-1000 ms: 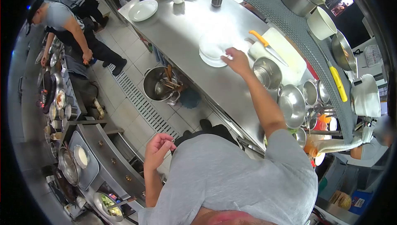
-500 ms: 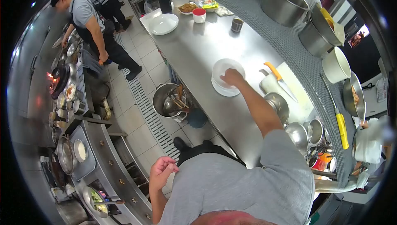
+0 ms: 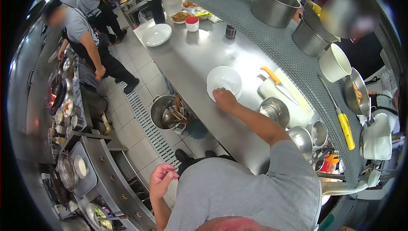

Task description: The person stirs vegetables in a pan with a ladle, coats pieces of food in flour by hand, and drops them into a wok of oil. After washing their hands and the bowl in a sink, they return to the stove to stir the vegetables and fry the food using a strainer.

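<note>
A translucent white bowl rests over a white plate-like dish on the steel counter. My right hand is at the near rim of the bowl, fingers curled against the edge; whether they pinch the bowl or the dish beneath is hard to make out. My left hand is raised beside my body, off the counter, with its fingers loosely bent and nothing in it. To the right of the bowl, a knife with an orange handle lies on a white cutting board.
Metal bowls stand at the counter's right edge. A white plate, a red-and-white cup and a small metal cup are farther back. A mesh shelf holds pots. Co-workers stand left by the stoves; a pot sits below.
My right hand has moved from inside the bowl to its near rim. The view has shifted slightly. A co-worker's pan by the flames has changed position.
</note>
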